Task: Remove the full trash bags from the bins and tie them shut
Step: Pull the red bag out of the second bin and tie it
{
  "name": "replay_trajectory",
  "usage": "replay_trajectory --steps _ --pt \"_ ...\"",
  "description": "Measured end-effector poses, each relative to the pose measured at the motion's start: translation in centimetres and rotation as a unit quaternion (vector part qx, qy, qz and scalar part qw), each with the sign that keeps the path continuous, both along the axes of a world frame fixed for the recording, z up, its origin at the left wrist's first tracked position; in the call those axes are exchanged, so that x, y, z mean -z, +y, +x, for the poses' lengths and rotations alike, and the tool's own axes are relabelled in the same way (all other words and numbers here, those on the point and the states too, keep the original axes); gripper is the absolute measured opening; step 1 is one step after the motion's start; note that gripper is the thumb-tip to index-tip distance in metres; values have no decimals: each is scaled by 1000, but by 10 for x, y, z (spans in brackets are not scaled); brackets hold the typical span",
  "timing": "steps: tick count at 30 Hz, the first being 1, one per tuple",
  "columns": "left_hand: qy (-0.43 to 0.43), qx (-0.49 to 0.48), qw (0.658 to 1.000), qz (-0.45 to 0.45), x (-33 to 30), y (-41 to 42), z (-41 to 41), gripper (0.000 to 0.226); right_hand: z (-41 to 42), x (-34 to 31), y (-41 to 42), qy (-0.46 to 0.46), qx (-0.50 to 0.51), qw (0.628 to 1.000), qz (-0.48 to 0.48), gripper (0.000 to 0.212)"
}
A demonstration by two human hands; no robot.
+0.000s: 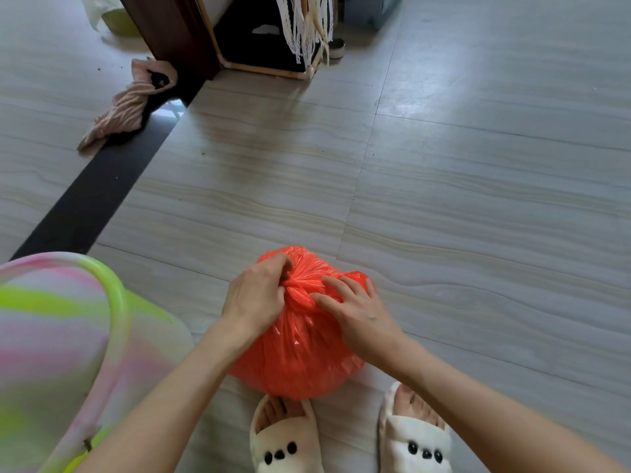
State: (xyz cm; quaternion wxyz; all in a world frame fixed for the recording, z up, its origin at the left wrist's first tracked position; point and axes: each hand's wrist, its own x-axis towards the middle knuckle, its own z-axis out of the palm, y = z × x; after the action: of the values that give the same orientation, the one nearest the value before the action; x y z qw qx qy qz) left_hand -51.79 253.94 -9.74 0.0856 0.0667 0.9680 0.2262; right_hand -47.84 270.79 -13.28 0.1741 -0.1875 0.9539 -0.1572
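Left grip (257,290) pinching orange bag (300,356) knot, right hand (355,308) spread

A crumpled pink cloth (128,104) lies on the grey tiled floor (478,199) across a dark threshold strip (92,199), near a wooden-framed stand (266,59) hung with white lace strips (300,25), while cream animal-face slippers (285,438) show at the bottom edge.

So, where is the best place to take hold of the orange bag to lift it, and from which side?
Grip the orange bag at its gathered neck, coming from above. The plastic is bunched into a narrow twist there, pointing up, between the left hand and right hand. The body below is wide, round and probably slippery.
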Motion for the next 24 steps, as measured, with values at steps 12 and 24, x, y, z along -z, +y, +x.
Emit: replay_trajectory --steps 12,24 --pt "104 -101 989 -13 17 4 11 25 4 -15 -12 180 -59 982 1 33" --pt "-52 -147 975 159 6 -21 2 40 -4 -25 -33 138 46 988 60 52"
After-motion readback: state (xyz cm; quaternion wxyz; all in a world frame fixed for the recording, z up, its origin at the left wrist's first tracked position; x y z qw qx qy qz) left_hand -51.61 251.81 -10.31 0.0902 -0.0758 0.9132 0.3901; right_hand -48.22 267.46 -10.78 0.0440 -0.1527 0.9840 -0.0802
